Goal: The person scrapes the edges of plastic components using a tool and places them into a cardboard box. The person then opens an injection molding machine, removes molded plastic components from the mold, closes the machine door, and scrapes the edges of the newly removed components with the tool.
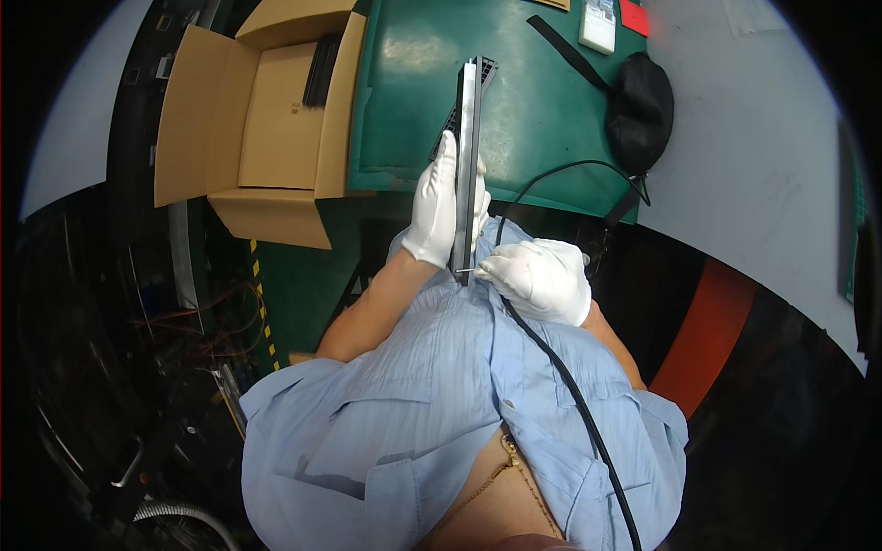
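Both my hands wear white gloves. My left hand (436, 207) is wrapped around a long, narrow black bar (467, 165) with a shiny grey strip along it, held in front of my chest and pointing away from me. Its fingers reappear on the bar's right side. My right hand (537, 280) is closed in a pinch on a thin metal pin-like piece (467, 271), whose tip lies over the bar's near end; whether it touches cannot be told. Partly behind the bar, a black gridded strip (490, 70) slants over the green table mat (423, 101).
An open cardboard box (280, 147) with several black strips (322, 70) stands at the left. At the right lie a black pouch (640, 110), a white pack (598, 28) and a red card (634, 16). A black cable (574, 390) runs down over my shirt.
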The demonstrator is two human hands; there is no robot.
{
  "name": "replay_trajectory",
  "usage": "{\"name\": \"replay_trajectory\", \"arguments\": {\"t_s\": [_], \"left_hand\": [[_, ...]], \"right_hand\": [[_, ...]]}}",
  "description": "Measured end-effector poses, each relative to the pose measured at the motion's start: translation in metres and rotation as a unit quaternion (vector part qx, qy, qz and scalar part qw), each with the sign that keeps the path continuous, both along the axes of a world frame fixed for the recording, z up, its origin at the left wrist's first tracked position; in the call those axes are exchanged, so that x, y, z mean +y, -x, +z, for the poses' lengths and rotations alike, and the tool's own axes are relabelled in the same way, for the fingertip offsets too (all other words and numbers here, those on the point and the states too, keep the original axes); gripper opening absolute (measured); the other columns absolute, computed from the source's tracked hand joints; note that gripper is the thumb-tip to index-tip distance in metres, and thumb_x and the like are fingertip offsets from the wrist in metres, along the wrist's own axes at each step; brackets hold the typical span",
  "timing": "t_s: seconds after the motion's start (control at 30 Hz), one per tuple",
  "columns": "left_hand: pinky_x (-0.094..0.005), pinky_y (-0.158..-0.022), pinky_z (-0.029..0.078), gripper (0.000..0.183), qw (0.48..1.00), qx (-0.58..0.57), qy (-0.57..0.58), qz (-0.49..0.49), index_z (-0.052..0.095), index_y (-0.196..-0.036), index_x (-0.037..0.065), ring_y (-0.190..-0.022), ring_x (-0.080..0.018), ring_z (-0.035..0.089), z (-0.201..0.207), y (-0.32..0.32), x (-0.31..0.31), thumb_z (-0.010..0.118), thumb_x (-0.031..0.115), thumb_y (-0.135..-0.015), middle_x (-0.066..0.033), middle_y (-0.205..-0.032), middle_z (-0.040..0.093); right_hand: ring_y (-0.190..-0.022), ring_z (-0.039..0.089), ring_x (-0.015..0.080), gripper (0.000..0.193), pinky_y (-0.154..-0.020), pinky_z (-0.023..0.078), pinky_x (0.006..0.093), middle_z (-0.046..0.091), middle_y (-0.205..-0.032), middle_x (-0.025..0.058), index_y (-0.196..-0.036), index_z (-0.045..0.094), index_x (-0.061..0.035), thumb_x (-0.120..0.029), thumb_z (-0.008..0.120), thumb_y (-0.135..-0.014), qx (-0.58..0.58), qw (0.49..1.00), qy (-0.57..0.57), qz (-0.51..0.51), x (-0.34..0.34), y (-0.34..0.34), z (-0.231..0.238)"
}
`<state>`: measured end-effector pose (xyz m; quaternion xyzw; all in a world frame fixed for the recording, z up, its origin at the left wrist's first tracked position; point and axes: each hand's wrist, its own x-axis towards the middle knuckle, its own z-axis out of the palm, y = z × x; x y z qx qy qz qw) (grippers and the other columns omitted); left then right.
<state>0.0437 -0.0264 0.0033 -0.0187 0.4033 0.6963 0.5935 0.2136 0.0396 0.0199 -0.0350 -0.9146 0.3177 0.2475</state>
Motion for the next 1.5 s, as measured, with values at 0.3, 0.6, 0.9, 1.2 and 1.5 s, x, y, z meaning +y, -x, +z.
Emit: {"name": "replay_trajectory", "arguments": {"t_s": [0.3, 0.6, 0.9, 1.2, 1.5], "left_hand": [[-0.0249, -0.038, 0.036, 0.055, 0.997, 0.005, 0.073, -0.03, 0.053, -0.087, 0.011, -0.04, -0.0096, 0.038, 0.024, -0.027, -0.016, 0.029, 0.054, -0.112, 0.001, -0.056, 0.04], [-0.0278, -0.038, 0.028, 0.055, 0.996, 0.052, 0.055, -0.055, 0.049, -0.081, 0.013, -0.038, -0.0107, 0.033, 0.035, -0.038, -0.025, 0.03, 0.055, -0.111, 0.0022, -0.054, 0.036], [-0.0277, -0.036, 0.027, 0.059, 0.991, 0.087, 0.055, -0.086, 0.044, -0.076, 0.014, -0.038, -0.0109, 0.032, 0.046, -0.039, -0.023, 0.03, 0.062, -0.108, 0.0014, -0.053, 0.033], [-0.0274, -0.037, 0.026, 0.06, 0.988, 0.098, 0.069, -0.098, 0.043, -0.074, 0.014, -0.038, -0.0105, 0.032, 0.046, -0.035, -0.023, 0.03, 0.062, -0.108, 0.0018, -0.053, 0.032], [-0.0264, -0.038, 0.028, 0.059, 0.976, 0.175, 0.005, -0.133, 0.046, -0.083, 0.012, -0.041, -0.01, 0.034, 0.037, -0.026, -0.022, 0.03, 0.063, -0.107, 0.0024, -0.054, 0.033]], "right_hand": [[-0.063, 0.065, 0.0201, 0.024, -0.056, 0.052, 0.0331, 0.065, -0.078, 0.0018, -0.091, 0.069, -0.0113, -0.006, 0.075, -0.069, 0.027, 0.997, -0.031, -0.064, 0.02, 0.009, 0.015], [-0.065, 0.068, 0.0244, 0.019, -0.057, 0.052, 0.033, 0.07, -0.08, 0.0076, -0.095, 0.071, -0.0065, -0.004, 0.08, -0.078, 0.037, 0.994, -0.041, -0.097, 0.048, 0.018, 0.031], [-0.06, 0.063, 0.0274, 0.015, -0.053, 0.049, 0.036, 0.061, -0.071, 0.0085, -0.081, 0.064, -0.0088, -0.007, 0.078, -0.079, 0.085, 0.984, -0.046, -0.148, 0.079, 0.038, 0.039], [-0.059, 0.063, 0.0288, 0.013, -0.052, 0.049, 0.0365, 0.061, -0.072, 0.0085, -0.083, 0.064, -0.0085, -0.006, 0.077, -0.084, 0.071, 0.972, -0.106, -0.196, 0.104, 0.052, 0.05], [-0.075, 0.05, 0.0037, 0.027, -0.07, 0.044, 0.0192, 0.063, -0.092, -0.0028, -0.117, 0.071, -0.0029, -0.02, 0.071, -0.097, -0.071, 0.862, 0.482, -0.138, 0.107, 0.051, 0.066]]}}
